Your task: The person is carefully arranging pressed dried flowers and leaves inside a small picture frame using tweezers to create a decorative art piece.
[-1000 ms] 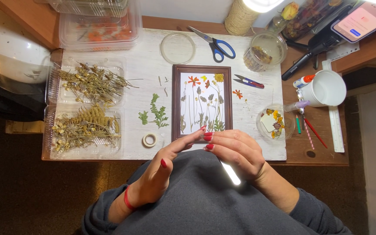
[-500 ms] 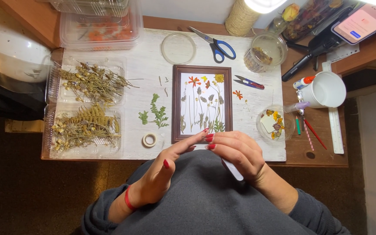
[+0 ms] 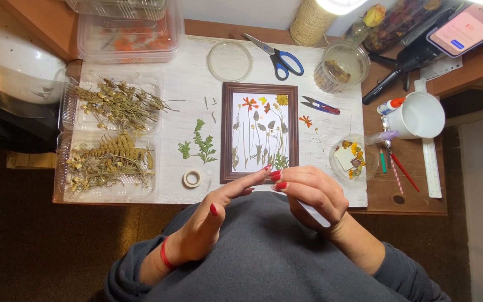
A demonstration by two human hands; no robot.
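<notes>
With our left hand point(image 3: 213, 215) spread and our right hand point(image 3: 311, 193) pinching white tweezers point(image 3: 313, 213) by the pressed-flower frame point(image 3: 260, 132) on the bench point(image 3: 191, 106), a slip risks disturbing the petals

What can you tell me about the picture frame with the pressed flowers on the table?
The picture frame is a dark brown, wood-looking rectangle lying flat and upright in portrait on the white tabletop. Its white backing carries pressed flowers: orange, red and yellow blooms near the top, thin stems and small green leaves below. It sits in the middle of the table, directly ahead of the person. Fingertips of both hands, left hand and right hand, overlap its bottom edge; whether they touch it is unclear.
</notes>
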